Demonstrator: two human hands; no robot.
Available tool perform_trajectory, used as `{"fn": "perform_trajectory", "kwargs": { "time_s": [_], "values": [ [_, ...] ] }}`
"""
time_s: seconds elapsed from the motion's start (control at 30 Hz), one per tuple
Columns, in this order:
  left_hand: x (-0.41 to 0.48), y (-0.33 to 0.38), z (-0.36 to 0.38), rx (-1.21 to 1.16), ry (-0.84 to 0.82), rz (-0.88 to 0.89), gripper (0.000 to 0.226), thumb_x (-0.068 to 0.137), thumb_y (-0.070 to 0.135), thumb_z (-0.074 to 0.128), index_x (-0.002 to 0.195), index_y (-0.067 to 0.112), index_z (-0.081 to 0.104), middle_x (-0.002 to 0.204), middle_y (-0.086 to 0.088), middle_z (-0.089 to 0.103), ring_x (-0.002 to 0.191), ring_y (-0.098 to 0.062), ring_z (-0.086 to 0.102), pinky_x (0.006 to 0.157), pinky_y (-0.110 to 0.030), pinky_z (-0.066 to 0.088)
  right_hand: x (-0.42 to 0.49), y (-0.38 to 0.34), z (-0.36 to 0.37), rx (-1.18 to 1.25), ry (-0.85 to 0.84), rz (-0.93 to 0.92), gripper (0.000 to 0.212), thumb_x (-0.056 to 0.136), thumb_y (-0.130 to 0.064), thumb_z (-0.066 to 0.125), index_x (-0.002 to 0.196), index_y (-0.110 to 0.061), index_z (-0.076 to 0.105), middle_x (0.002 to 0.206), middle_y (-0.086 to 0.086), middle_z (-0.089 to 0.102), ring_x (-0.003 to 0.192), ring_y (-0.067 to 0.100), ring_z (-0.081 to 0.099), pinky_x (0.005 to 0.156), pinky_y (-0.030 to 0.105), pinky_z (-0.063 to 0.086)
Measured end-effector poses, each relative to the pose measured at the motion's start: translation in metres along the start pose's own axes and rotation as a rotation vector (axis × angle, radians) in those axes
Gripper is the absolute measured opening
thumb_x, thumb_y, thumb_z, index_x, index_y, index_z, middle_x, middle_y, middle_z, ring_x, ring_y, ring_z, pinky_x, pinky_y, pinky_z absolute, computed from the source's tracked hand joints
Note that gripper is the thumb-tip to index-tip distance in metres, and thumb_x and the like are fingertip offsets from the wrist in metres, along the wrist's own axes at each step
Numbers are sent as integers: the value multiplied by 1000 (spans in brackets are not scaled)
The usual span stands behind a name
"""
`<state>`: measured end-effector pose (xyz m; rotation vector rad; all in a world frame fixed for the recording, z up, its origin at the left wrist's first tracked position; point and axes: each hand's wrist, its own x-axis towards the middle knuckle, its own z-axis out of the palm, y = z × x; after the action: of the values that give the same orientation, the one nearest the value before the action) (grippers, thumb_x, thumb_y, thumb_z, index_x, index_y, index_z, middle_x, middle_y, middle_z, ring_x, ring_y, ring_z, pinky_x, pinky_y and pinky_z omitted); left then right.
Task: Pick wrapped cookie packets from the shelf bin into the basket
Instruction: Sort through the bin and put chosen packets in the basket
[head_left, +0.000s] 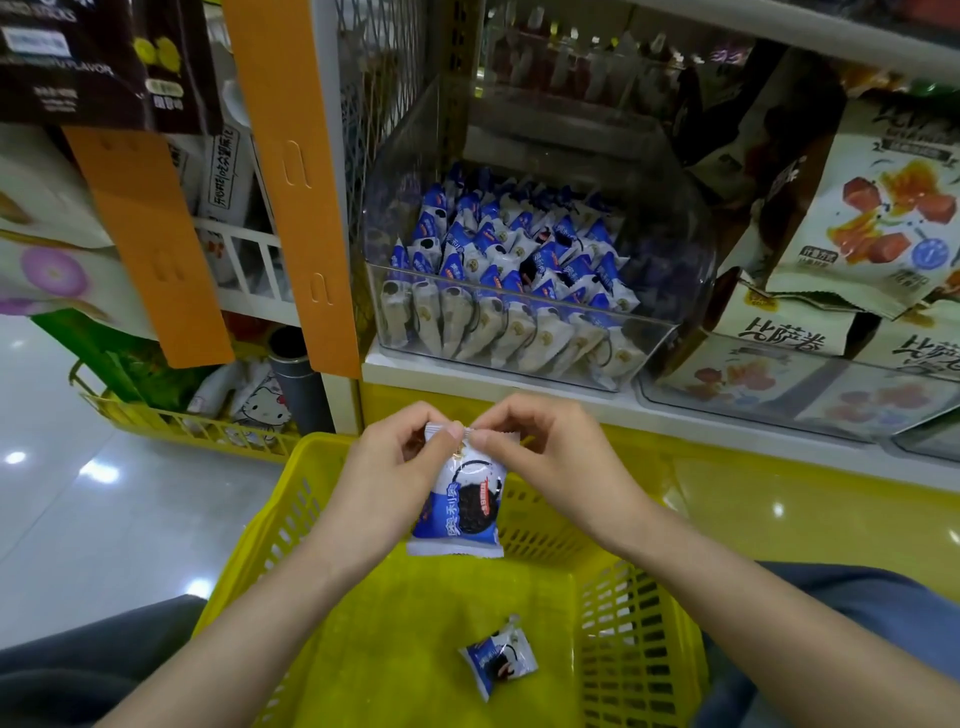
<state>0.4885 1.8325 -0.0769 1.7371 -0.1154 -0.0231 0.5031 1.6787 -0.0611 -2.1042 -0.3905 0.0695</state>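
Your left hand (395, 467) and right hand (545, 457) pinch a blue-white wrapped cookie packet (457, 509) above the yellow plastic basket (623, 649), where seemingly only one other packet (497, 662) lies; the clear plastic shelf bin (415, 135) holds many more.

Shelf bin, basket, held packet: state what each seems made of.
Shelf bin: clear, glossy rigid plastic, probably acrylic; the packets show through its walls.
Basket: yellow moulded plastic, semi-matte, with slotted lattice walls.
Held packet: thin glossy printed film, likely plastic, with crimped end seals.
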Motion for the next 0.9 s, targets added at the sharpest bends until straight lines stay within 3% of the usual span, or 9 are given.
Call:
{"fn": "perform_trajectory", "kwargs": {
  "time_s": [0.13,0.2,0.3,0.43,0.53,0.63,0.73,0.8,0.9],
  "values": [
    [2,3,4,-170,-26,-137,28,92,7,51,64,11,52,48,11,49,47,2,45,46,-11,37,-3,-1,-4,-321,40,-173,8,85,-31,63,87,-25,67,75,-19,60,71,-4,55,61,12,41],
    [2,4,4,-160,-24,-123,24,92,7,50,69,13,55,57,9,57,56,-1,53,53,-15,44,-4,-1,-5,-373,94,-163,7,85,-34,63,87,-28,66,73,-19,60,66,-7,53,57,12,39],
    [4,-2,-1,-40,117,-80,12,91,10,54,84,21,52,84,-4,61,79,-19,58,73,-37,49,-4,0,-8,-334,215,-115,5,86,-31,61,85,-28,65,76,-17,63,73,-1,57,59,17,44],
    [8,-2,-9,46,93,-186,17,96,24,43,87,21,57,81,-4,64,69,-17,60,60,-27,49,-3,-3,-15,-140,357,-87,5,87,-28,58,87,-24,60,76,-18,60,76,-1,58,65,12,46],
    [8,5,-10,-270,-118,-466,41,95,45,31,97,18,61,82,-2,73,67,-15,68,53,-23,53,-10,-4,-8,-159,313,-174,6,89,-25,56,89,-19,60,83,-12,62,80,2,59,69,19,49],
    [6,5,-9,-407,-146,-436,42,82,47,47,102,15,65,90,-4,73,79,-15,69,66,-28,53,-21,-2,6,-320,208,-301,13,88,-27,58,90,-16,64,95,-5,62,91,7,56,76,25,46],
    [6,4,-8,-377,-22,-382,27,82,28,61,104,12,64,92,-4,72,82,-13,67,78,-34,50,-25,1,11,-483,128,-406,18,88,-33,54,91,-19,65,100,-6,61,94,9,54,74,23,44],
    [6,5,-7,-316,29,-368,22,88,21,57,109,15,62,103,-7,70,95,-21,65,94,-45,46,-25,0,12,-424,121,-300,16,90,-35,53,96,-23,61,100,-10,58,92,4,54,74,19,44],
    [4,8,-6,-302,14,-331,20,92,16,53,108,19,64,104,-2,71,102,-23,64,101,-50,41,-17,-3,14,-37,126,106,12,92,-30,52,102,-32,47,101,-14,56,86,2,57,71,18,49]
  ]
}}
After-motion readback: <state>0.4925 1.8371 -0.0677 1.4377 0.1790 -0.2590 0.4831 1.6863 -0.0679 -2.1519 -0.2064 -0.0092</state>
